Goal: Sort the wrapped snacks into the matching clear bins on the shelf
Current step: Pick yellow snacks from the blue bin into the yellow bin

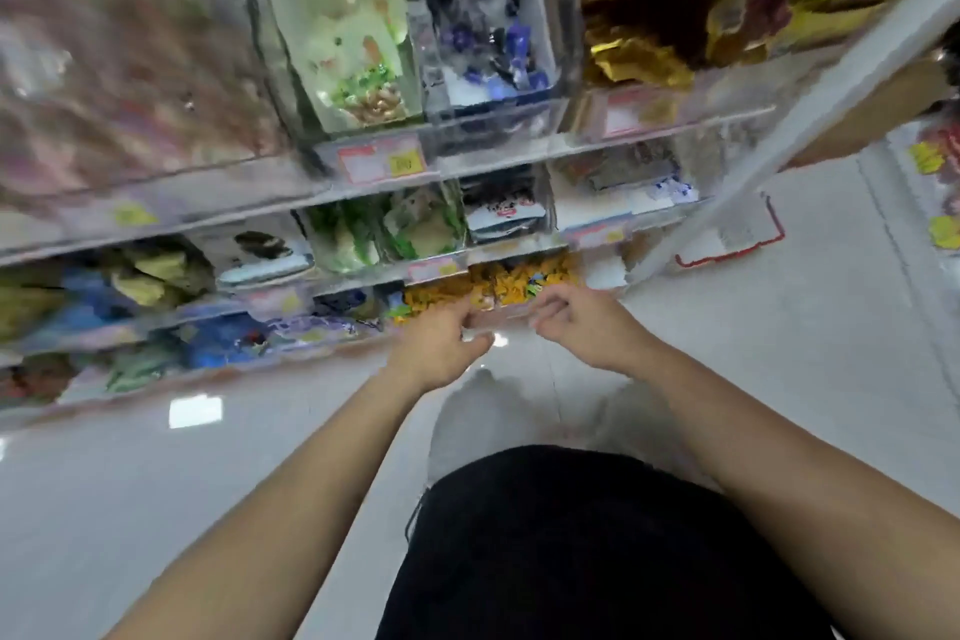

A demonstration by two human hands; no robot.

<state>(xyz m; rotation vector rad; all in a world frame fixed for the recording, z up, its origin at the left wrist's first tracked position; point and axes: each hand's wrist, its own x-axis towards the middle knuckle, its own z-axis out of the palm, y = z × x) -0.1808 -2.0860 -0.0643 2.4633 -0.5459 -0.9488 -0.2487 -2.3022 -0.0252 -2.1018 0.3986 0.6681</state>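
Nearest us we see wrapped snacks (519, 282) in orange and yellow. Far right, foil wrappers (639, 52) are gold. Left of them, small wrappers (493, 42) are dark blue and purple, then packets (348, 31) pale green with green and tan print. The price tags (374, 164) are red with yellow. The floor (779, 353) is pale grey, the garment (571, 546) black.

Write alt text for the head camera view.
The left hand and right hand reach, fingers curled, to the front edge of a low clear bin of orange wrapped snacks. Blurred shelves of other filled bins rise above.
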